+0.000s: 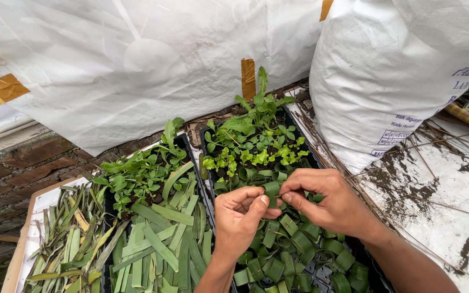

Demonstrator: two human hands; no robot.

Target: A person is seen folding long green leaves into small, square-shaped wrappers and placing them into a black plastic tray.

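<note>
Both my hands meet over the right black tray (208, 187). My left hand (238, 217) and my right hand (321, 199) pinch one green leaf strip curled into a small ring (271, 190), and a thin stick shows between the fingertips. Below them the tray holds several more rolled leaf rings (294, 255). Small green seedlings (256, 149) grow in the far half of this tray.
A second black tray (187, 149) on the left holds flat cut leaf strips (161, 247) and seedlings. Loose leaf scraps (69, 233) lie on a white board at far left. A large white sack (392, 81) stands at right, plastic sheeting (137, 65) behind, brick floor (12, 173) left.
</note>
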